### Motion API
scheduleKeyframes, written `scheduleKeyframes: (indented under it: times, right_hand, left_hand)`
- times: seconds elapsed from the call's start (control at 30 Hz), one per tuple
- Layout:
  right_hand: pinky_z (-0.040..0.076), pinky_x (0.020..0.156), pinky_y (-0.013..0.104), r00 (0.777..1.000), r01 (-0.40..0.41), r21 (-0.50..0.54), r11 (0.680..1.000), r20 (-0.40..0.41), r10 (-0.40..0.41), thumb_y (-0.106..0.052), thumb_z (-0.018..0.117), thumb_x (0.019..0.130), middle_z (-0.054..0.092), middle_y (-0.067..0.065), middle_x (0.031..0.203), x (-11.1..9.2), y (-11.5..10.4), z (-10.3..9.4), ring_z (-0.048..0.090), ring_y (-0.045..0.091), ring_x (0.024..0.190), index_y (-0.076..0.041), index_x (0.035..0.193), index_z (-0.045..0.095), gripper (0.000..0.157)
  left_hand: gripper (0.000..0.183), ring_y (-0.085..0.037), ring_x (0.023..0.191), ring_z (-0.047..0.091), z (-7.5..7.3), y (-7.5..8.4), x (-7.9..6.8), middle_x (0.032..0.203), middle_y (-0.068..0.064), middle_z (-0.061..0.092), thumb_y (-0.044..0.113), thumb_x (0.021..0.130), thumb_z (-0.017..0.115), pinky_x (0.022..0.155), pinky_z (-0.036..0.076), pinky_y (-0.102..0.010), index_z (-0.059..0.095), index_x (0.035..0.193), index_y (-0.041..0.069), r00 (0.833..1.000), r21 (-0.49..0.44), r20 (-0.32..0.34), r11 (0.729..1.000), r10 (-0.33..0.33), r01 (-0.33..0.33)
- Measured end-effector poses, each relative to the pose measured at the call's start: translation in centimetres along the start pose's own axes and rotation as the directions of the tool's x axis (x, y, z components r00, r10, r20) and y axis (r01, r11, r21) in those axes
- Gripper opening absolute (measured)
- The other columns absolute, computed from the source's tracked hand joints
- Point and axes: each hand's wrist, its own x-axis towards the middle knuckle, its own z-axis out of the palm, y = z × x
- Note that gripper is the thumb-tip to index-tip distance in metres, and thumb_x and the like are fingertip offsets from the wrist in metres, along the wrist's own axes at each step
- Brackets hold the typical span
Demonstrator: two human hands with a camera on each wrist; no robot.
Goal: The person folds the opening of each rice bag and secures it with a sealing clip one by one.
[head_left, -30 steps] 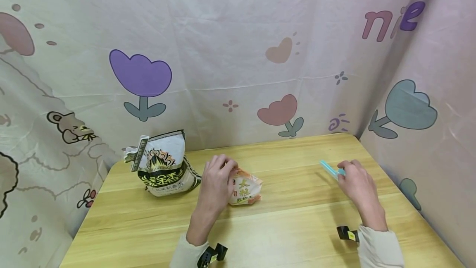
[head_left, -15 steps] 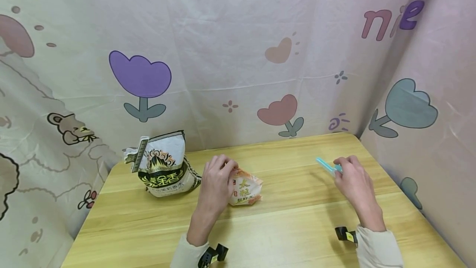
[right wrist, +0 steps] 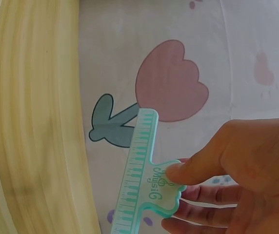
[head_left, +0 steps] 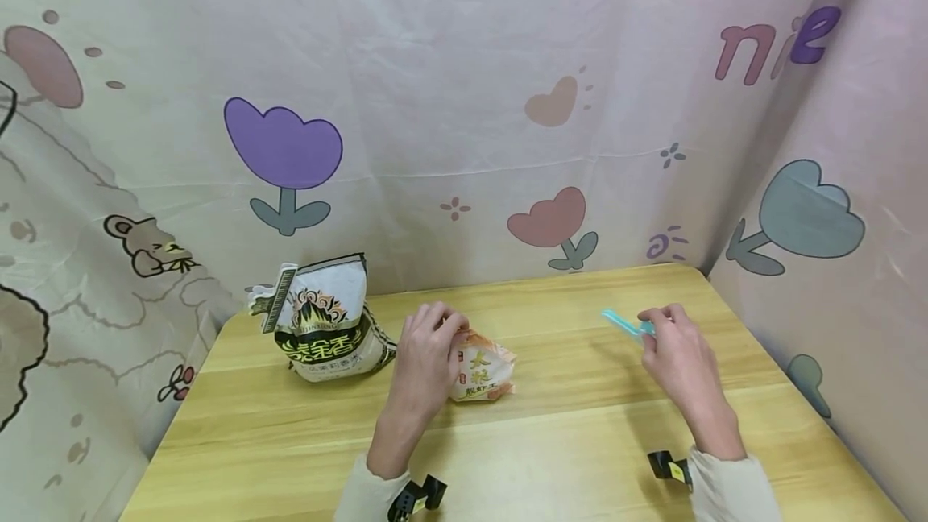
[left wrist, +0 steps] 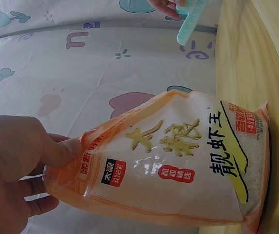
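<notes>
My left hand (head_left: 429, 357) pinches the gathered top of an orange and white rice bag (left wrist: 164, 156), which stands upright on the table. White grains show through the clear strip near its base in the left wrist view. Off to the right, my right hand (head_left: 681, 357) holds a mint-green bag clip (right wrist: 139, 170) by its scalloped handle, thumb on one face and fingers behind. Piano keys are printed along the clip's long bar. The clip is above the table, apart from the rice bag.
A larger white and black rice bag (head_left: 326, 329) stands at the back left, with a dark and white piano-key clip (head_left: 279, 299) across its folded top corner. Behind the wooden table (head_left: 551, 449) hangs a patterned curtain (head_left: 435, 103), which also covers both sides.
My right hand has moved a little to the left with the bag clip, bringing it nearer the orange and white rice bag. The left hand keeps its grip. The head view has shifted slightly.
</notes>
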Motion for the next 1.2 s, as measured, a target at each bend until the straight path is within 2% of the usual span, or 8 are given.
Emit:
scheduleKeyframes:
  times: [0.57, 0.9, 1.2]
  right_hand:
    - [0.051, 0.056, 0.041, 0.996, 0.047, 0.044, 0.998, 0.074, -0.051, 0.01, 0.068, 0.088, 0.058, 0.025, 0.109, 0.0, -1.7, 1.3, 0.059, 0.032, 0.077, 0.006, 0.115, 0.069, 0.028]
    - [0.057, 0.064, 0.047, 0.993, 0.099, 0.072, 0.992, 0.05, -0.103, 0.012, 0.07, 0.086, 0.061, 0.022, 0.106, 0.2, -2.2, 1.8, 0.062, 0.034, 0.082, 0.006, 0.115, 0.069, 0.029]
    - [0.059, 0.067, 0.05, 0.995, 0.097, 0.117, 0.988, 0.021, -0.1, 0.013, 0.071, 0.087, 0.062, 0.022, 0.107, 0.1, -2.7, 2.1, 0.065, 0.035, 0.082, 0.008, 0.115, 0.068, 0.029]
  left_hand:
    - [0.018, -0.021, 0.086, 0.053, 0.1, -0.1, 0.0, 0.093, 0.0, 0.061, -0.003, 0.084, 0.081, 0.072, 0.044, -0.034, 0.072, 0.09, 0.012, 1.0, 0.01, -0.003, 1.0, 0.01, -0.01]
    - [0.015, -0.021, 0.087, 0.054, 0.0, -0.1, 0.2, 0.094, -0.001, 0.062, -0.001, 0.087, 0.079, 0.073, 0.043, -0.034, 0.072, 0.091, 0.012, 1.0, -0.002, -0.003, 1.0, 0.011, -0.011]
    - [0.015, -0.021, 0.087, 0.054, -0.1, 0.0, 0.2, 0.093, -0.001, 0.062, -0.001, 0.086, 0.079, 0.073, 0.044, -0.033, 0.073, 0.092, 0.011, 1.0, -0.006, 0.003, 1.0, 0.005, -0.005]
